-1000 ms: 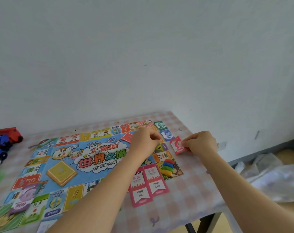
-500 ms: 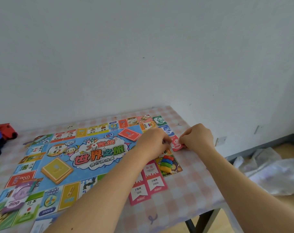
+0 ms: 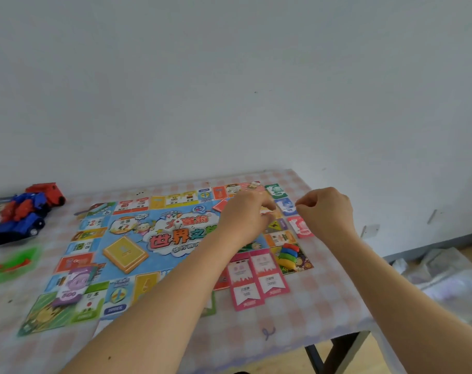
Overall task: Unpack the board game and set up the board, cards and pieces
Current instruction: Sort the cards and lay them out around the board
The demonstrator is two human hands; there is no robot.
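The colourful game board [image 3: 159,238] lies flat on the checked table. A yellow card deck [image 3: 125,253] and a red card deck [image 3: 220,205] sit on it, and a white die [image 3: 178,224] lies near the middle. My left hand [image 3: 245,214] hovers over the board's far right corner, its fingertips pinching a small pale card. My right hand [image 3: 326,211] hangs curled just above a red banknote [image 3: 300,226], holding nothing I can see. Blue [image 3: 286,206] and green [image 3: 276,190] banknotes lie behind it. Two pink cards [image 3: 259,279] and stacked coloured pieces [image 3: 288,253] lie nearer me.
A purple 500 banknote [image 3: 73,284] lies on the board's near left side. Red and blue toy vehicles [image 3: 27,211] and a green item [image 3: 11,263] are at the table's left. The table edge [image 3: 337,338] runs close on the right, with crumpled plastic [image 3: 450,279] on the floor beyond.
My right hand has let go of the red banknote and lifted off it; the note now lies flat beside the board. My left hand stayed curled over the board's far right corner.
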